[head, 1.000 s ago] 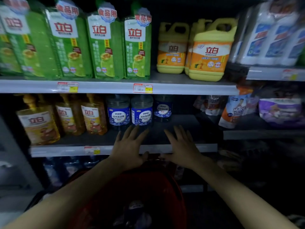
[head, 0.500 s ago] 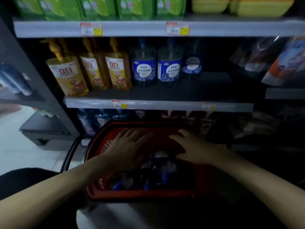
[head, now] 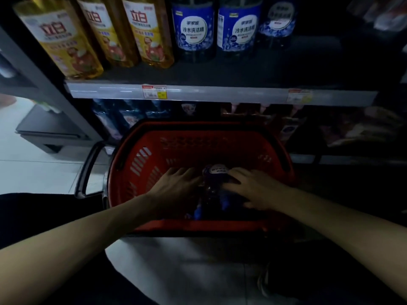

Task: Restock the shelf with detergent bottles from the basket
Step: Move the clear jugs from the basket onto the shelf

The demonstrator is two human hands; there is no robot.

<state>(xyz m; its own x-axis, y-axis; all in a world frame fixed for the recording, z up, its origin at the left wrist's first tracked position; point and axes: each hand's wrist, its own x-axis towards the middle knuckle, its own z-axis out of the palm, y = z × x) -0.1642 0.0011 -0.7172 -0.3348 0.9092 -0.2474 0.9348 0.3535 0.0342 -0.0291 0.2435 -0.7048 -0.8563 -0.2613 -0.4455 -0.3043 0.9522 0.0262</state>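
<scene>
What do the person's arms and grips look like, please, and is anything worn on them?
Both forearms are bare to the frame's edge; no sleeves show. The left grip and right grip are bare hands: no gloves, and no watch, ring or band is visible in the dim light.

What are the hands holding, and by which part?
The left hand and right hand flank a blue detergent bottle in the basket, against its sides; a closed grip cannot be told.

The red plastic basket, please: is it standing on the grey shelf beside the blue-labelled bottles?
No, the red plastic basket sits below the grey shelf, which holds the blue-labelled bottles.
</scene>
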